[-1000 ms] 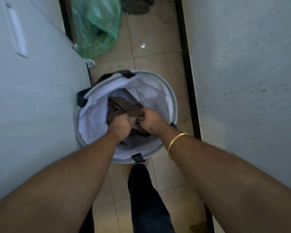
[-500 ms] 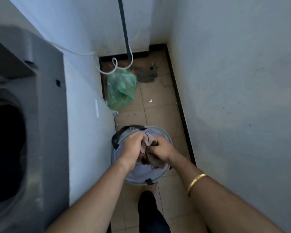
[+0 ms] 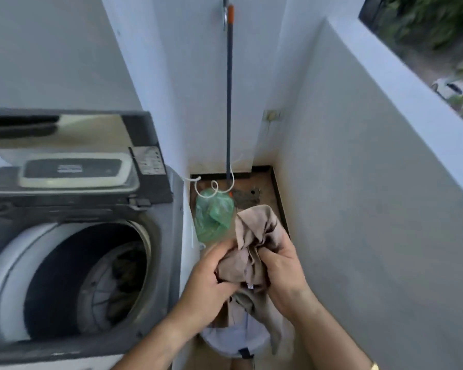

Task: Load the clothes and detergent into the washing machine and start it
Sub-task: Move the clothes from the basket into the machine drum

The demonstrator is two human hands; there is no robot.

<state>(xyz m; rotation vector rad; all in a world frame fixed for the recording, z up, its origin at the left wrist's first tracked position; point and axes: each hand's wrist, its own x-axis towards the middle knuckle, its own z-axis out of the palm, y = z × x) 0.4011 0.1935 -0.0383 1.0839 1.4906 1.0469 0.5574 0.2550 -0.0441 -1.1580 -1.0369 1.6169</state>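
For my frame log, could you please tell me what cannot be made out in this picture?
Head view:
- Basket: mostly hidden by the left hand, right hand and cloth; contents unseen.
- Drum: dark and blurred; what lies inside is unclear.
- Panel: labels blurred, unreadable.
- Washer: left side cut off by the frame edge.

No text legible anywhere in view. Washing machine: control panel carries pale markings, blurred beyond reading. Sticker at corner of raised lid shows rows of small print, too fine to make out.
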